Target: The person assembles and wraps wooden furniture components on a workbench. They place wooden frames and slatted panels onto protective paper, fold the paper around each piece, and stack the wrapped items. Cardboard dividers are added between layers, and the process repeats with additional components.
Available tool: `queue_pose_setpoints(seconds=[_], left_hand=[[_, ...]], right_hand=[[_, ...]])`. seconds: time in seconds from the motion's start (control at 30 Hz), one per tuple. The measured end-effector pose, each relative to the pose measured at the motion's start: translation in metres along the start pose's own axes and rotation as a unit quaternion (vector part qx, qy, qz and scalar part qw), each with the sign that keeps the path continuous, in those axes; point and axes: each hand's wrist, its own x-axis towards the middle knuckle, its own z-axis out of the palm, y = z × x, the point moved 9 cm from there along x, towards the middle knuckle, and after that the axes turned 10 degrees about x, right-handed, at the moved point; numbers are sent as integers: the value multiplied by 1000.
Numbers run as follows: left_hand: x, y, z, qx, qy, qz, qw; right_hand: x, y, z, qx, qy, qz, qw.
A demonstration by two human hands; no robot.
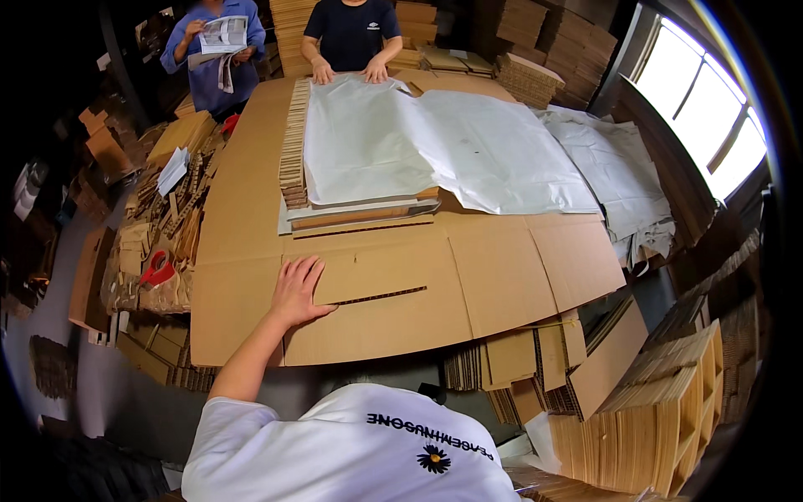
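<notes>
My left hand [299,293] lies on the large brown cardboard sheet [502,276] that covers the table, fingers stretched out and holding nothing. Close to its thumb is a thin corrugated cardboard strip [383,295]. A second narrow strip [364,230] lies farther off, in front of a low stack of flat pieces. Over that stack spreads a silvery-white plastic sheet [364,159], draping to the right. Along the stack's left side runs a column of cardboard strips [294,146]. My right hand is out of the picture.
Across the table, a person in a dark shirt rests both hands [350,73] on the sheet's far edge. Another person at far left holds papers [224,35]. Scrap cardboard and red tape [157,269] lie left. Cardboard stacks [644,410] stand at right.
</notes>
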Motion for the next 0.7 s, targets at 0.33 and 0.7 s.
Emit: queue_pose_setpoints(seconds=[0.33, 0.7], left_hand=[[-6, -5, 4, 3, 22, 3, 1000], [-5, -6, 8, 1, -2, -3, 1000]], right_hand=[[-20, -117, -68, -1, -29, -62, 998], [-9, -121, -3, -25, -50, -97, 994]])
